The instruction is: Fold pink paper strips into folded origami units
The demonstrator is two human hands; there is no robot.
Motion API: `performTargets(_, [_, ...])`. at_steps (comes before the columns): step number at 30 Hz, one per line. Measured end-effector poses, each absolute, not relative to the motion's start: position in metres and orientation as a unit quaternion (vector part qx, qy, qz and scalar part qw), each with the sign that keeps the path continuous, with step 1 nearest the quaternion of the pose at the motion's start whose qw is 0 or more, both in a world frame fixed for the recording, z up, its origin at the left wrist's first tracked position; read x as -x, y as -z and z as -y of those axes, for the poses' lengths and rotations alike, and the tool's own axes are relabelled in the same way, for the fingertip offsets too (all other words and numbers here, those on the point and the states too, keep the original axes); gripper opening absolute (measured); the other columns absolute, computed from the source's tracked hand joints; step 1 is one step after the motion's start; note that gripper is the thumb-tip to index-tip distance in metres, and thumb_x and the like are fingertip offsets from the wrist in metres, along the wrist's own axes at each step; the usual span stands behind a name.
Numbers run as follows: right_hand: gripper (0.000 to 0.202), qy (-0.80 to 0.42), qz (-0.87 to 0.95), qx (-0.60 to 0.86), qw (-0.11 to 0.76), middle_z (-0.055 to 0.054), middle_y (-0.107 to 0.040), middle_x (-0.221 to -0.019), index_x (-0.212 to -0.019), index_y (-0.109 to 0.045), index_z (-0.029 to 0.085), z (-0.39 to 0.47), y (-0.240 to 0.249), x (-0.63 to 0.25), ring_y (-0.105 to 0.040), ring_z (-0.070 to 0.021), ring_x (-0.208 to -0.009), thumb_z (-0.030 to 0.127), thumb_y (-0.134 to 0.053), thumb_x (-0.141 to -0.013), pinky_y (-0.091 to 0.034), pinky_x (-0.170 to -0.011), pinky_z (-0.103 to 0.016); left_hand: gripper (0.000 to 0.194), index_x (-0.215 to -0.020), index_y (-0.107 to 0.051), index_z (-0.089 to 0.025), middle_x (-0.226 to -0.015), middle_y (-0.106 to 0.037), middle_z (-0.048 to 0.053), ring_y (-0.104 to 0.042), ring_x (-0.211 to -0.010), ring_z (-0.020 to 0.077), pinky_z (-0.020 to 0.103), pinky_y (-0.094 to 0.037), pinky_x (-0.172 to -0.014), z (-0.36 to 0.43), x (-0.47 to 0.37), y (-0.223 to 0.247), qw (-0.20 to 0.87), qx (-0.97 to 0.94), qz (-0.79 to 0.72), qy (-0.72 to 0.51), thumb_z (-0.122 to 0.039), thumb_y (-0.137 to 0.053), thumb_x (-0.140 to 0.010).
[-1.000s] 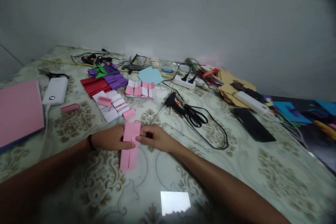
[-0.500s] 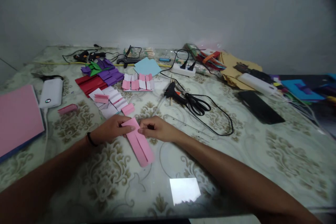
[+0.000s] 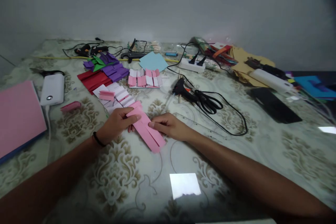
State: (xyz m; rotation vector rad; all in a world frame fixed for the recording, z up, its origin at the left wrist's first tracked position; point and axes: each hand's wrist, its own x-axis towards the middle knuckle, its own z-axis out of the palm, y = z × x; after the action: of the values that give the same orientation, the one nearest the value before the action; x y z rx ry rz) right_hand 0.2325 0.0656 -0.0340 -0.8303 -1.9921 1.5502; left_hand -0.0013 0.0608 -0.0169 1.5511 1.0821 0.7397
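A folded pink paper strip (image 3: 147,133) slants between my hands above the patterned table, a lengthwise fold line showing on its near half. My left hand (image 3: 119,122) grips its far left end, thumb on top and fingers underneath. Along its right edge, my right hand (image 3: 168,125) pinches the strip between thumb and fingers. Just beyond my left hand lie folded white and pink papers (image 3: 117,94), partly hidden behind the hand and strip. Another group of pink and white folded papers (image 3: 145,78) sits farther back.
A black glue gun (image 3: 183,91) with a coiled cord lies right of centre. Behind it stands a white power strip (image 3: 191,65). A dark phone (image 3: 275,105) is at right. On the left are a white power bank (image 3: 52,90) and a pink paper stack (image 3: 21,115).
The strip has turned to lie more sideways, its near end swinging right and up. My right hand has slid along its edge toward the near end. The camera view has shifted slightly.
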Motion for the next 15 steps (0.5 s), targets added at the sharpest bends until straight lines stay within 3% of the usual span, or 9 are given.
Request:
performTargets(5, [0.051,-0.559,0.724,0.305,0.266,0.005,-0.036,-0.058,-0.063,-0.050,0.015,-0.0617,0.0338,-0.2332,-0.033,-0.0073,-0.054,0.051,-0.054,-0.099,-0.026,-0.051,-0.022,0.035,-0.063,-0.060,-0.013,-0.055,-0.060,-0.002,-0.054,-0.052,0.0100,0.019,-0.039,-0.050,-0.0582,0.0003,0.0157,0.508,-0.691,-0.451,-0.247,-0.040,-0.070,-0.084])
performTargets(8, [0.051,-0.546,0.734,0.305,0.265,0.005,-0.038,-0.056,-0.063,-0.051,0.014,-0.0604,0.0342,-0.2322,-0.034,-0.0070,-0.053,0.050,-0.056,-0.098,-0.026,-0.051,-0.021,0.039,-0.057,-0.057,-0.014,-0.049,-0.055,-0.003,-0.048,-0.047,0.0078,0.019,-0.033,-0.046,-0.0557,-0.0010,0.0167,0.471,-0.724,-0.456,-0.215,-0.037,-0.066,-0.087])
performTargets(15, [0.043,-0.554,0.746,0.288,0.233,0.001,-0.056,-0.062,-0.070,-0.061,0.012,-0.0616,0.0358,-0.2305,-0.043,-0.0076,-0.056,0.048,-0.066,-0.092,-0.034,-0.053,-0.020,0.039,-0.064,-0.059,-0.014,-0.049,-0.056,-0.002,-0.051,-0.045,0.0090,0.020,-0.038,-0.047,-0.0563,0.0002,0.0246,0.493,-0.677,-0.469,-0.281,-0.042,-0.063,-0.091])
